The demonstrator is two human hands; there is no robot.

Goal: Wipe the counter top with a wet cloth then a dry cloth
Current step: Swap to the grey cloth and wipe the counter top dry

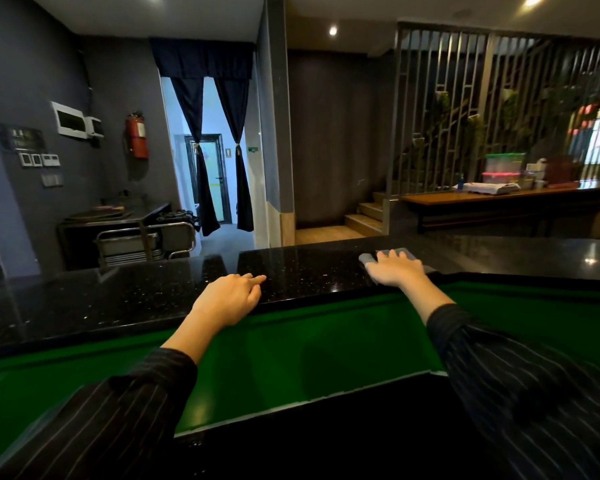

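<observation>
– Cloth [367, 258] first: where does it lie?
– On the counter top [136, 299], toward its right part, near the front edge. It is grey and lies flat. The right hand [394, 270] is on it palm down, fingers straight and spread, pressing it to the black speckled stone. Whether it is wet or dry I cannot tell.
– And the left hand [231, 297]?
– It rests on the counter top's front edge, left of the cloth and well apart from it. Its fingers are loosely bent, the forefinger reaching onto the stone, and it holds nothing.
– Anything below the counter top?
– A green surface [309, 341] runs just under its front edge, on the person's side. Both arms cross it in dark striped sleeves [520, 375].
– Any writing to read?
– A dark plaque [23, 137] hangs on the grey wall beyond the counter top's left end, its pale characters too blurred to read. A red fire extinguisher [136, 136] hangs farther along that wall, and its label is a blur too. Past the counter top's right end, lidded plastic boxes [504, 164] stand on a long wooden table [465, 197]; any marks on them are too small to tell.
– Beyond the counter top's middle?
– Dark curtains [201, 150], tied back at a bright doorway.
</observation>
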